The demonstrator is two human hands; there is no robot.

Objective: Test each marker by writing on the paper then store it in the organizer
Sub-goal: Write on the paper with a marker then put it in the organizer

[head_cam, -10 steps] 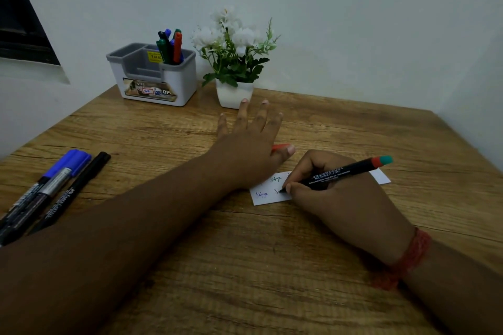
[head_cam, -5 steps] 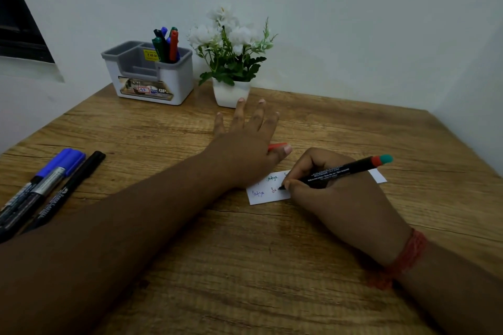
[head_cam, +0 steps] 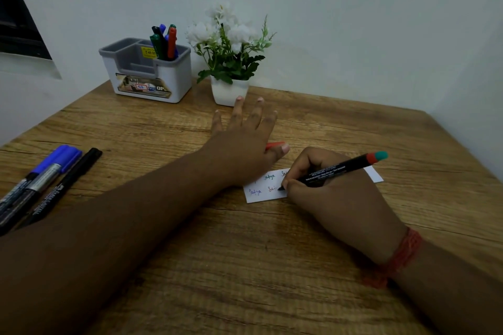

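We keep the left hand [head_cam: 242,144] spread flat beside the paper [head_cam: 261,190], the right hand [head_cam: 326,190] pinching the marker [head_cam: 340,168] lightly.

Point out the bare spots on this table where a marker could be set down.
Bare wood: the near table between the forearms, the right side beyond the paper, and between the loose markers and the organizer. Crowded: around the paper, under the left hand and right hand.

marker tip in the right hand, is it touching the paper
Touching. The head view shows the marker, gripped by the right hand, with its tip meeting the paper at the end of the red writing, no gap visible.
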